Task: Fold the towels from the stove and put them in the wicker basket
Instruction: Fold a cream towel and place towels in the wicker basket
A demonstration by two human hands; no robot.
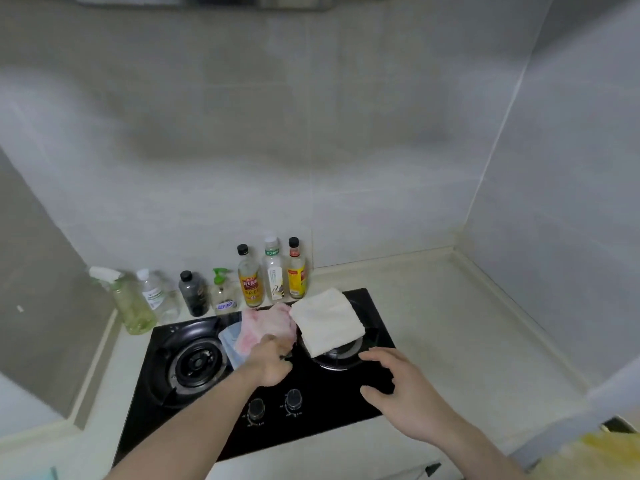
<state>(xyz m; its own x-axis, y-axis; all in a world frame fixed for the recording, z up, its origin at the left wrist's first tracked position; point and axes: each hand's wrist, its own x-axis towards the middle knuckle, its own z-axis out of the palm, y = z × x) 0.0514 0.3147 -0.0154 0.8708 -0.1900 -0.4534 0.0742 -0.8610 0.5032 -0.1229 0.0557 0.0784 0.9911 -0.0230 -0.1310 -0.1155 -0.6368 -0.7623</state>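
Note:
A black two-burner stove (pixel 339 407) lies in the counter. A pink towel (pixel 266 327) is bunched at its middle, over a pale blue towel (pixel 231 341) beside the left burner. A folded cream towel (pixel 329 320) rests on the right burner. My left hand (pixel 272 358) grips the near edge of the pink towel. My right hand (pixel 405 386) hovers over the stove in front of the cream towel, fingers spread, holding nothing. A yellow cloth (pixel 595 455) shows at the bottom right corner. The wicker basket is out of view.
Several bottles (pixel 273 271) and a spray bottle (pixel 128 303) stand in a row along the back wall behind the stove. Two knobs (pixel 275 405) sit at the stove's front. Cream counter (pixel 467 341) extends right to the tiled corner.

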